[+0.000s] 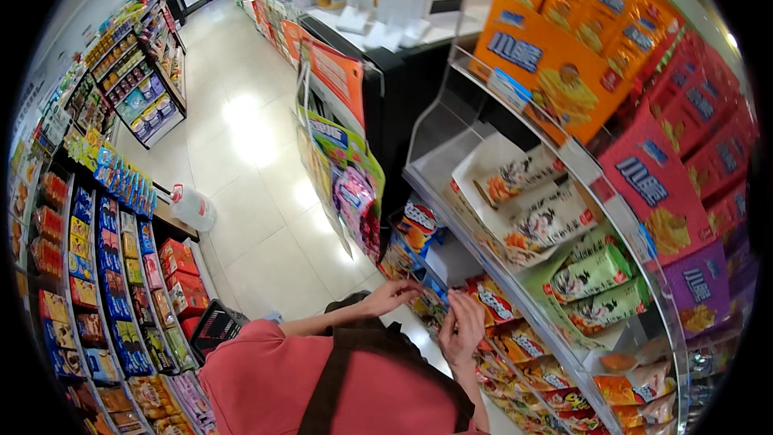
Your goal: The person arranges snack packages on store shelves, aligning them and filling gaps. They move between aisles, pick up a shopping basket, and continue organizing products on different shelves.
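Observation:
My left hand (392, 297) reaches to the edge of a snack shelf, its fingers bent near a blue price-tag strip (433, 283). Close to the same strip, my right hand (464, 323) has its fingertips at the shelf's front edge. Whether either hand grips the strip cannot be told. Behind them a blue snack bag (420, 223) stands on the shelf, and red snack bags (492, 301) lie to the right. Above, a clear acrylic shelf carries a white carton of wrapped snacks (546, 214) and a green carton holding green packets (592, 275).
Orange boxes (537, 66) and red boxes (655, 184) fill the upper right rack. Packaged toys (344, 175) hang from the black counter's end. At the left, a large plastic bottle (193, 208) and a black basket (217, 323) are by stocked shelves. A tiled aisle (253, 193) runs between.

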### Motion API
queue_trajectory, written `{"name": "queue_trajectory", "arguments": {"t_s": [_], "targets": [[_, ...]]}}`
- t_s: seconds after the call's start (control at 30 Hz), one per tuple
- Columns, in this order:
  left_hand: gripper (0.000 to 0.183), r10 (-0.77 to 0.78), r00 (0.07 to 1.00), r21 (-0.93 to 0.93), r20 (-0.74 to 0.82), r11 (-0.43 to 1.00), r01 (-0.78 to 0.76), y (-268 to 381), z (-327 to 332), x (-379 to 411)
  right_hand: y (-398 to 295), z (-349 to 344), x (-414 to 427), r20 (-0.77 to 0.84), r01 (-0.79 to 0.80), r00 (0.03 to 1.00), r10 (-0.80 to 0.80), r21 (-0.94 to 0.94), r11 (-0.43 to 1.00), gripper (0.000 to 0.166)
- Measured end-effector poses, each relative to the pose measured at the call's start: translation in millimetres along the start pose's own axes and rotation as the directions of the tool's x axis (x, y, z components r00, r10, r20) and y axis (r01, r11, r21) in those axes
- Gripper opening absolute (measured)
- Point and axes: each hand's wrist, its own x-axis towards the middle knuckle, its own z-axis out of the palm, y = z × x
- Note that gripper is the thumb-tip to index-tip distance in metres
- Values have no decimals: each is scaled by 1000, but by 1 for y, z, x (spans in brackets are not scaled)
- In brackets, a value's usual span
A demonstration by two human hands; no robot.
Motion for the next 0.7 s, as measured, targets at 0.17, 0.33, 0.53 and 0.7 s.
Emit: {"name": "queue_trajectory", "arguments": {"t_s": [0.17,0.33,0.53,0.7], "targets": [[38,-4,978,126,207,992,-22,16,-45,8,-41,-5,126,-96,296,943,-318,-197,935,35],[43,87,923,267,376,943,-197,15,-102,15,-126,10,276,-157,317,909,-387,-343,884,33],[43,-34,925,71,379,997,8,-7,-182,9,-139,53,437,-103,324,874,-475,-605,727,26],[39,-84,922,6,379,996,89,10,-221,-2,-107,44,524,401,56,885,236,-596,801,37]]}}
